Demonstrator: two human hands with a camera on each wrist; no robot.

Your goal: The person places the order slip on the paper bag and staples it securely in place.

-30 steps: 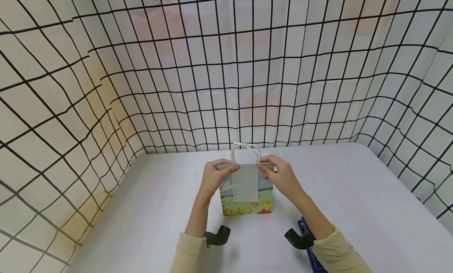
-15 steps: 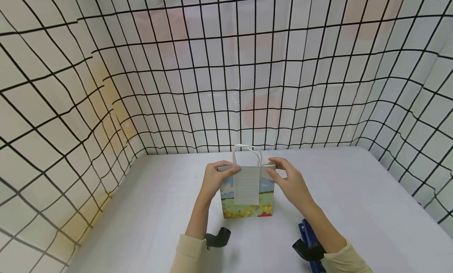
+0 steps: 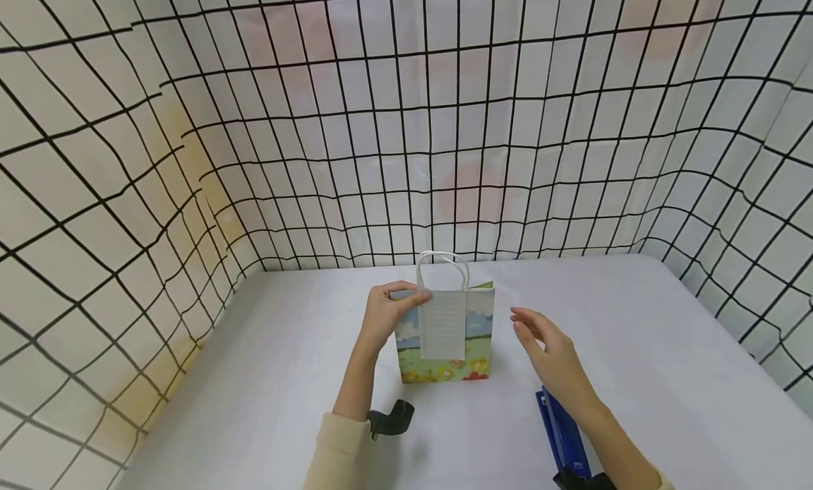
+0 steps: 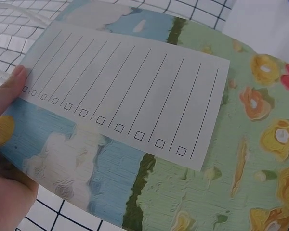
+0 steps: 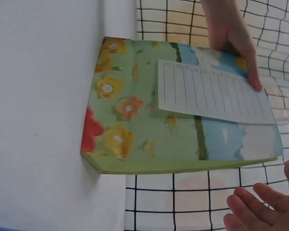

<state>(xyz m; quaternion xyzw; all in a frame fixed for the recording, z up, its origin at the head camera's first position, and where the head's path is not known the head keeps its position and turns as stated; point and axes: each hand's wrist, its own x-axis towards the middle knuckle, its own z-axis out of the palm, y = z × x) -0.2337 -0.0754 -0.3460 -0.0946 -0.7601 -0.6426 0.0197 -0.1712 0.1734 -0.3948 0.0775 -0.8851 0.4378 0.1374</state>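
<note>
A paper gift bag (image 3: pixel 479 335) painted with flowers and sky stands upright on the white table, its white cord handles (image 3: pixel 444 255) raised. Against its front lies a lined checklist sheet (image 3: pixel 442 327) with small boxes down one edge. My left hand (image 3: pixel 384 313) pinches the sheet's top corner and the bag's upper rim, the thumb (image 4: pixel 12 89) in front. To the bag's right, apart from it, my right hand (image 3: pixel 552 349) hovers with loosely bent fingers and nothing in them. Beneath the right forearm lies a long blue tool, apparently a stapler (image 3: pixel 565 433).
Black grid netting (image 3: pixel 470 151) over pale cloth walls in the table's back and sides. The white tabletop (image 3: pixel 286 377) stretches around the bag. A black wrist mount (image 3: pixel 392 418) is on the left wrist, another (image 3: pixel 581 479) on the right.
My right hand has let go of the bag's top edge and moved right and down, away from it. The left hand keeps its pinch. More of the blue tool shows.
</note>
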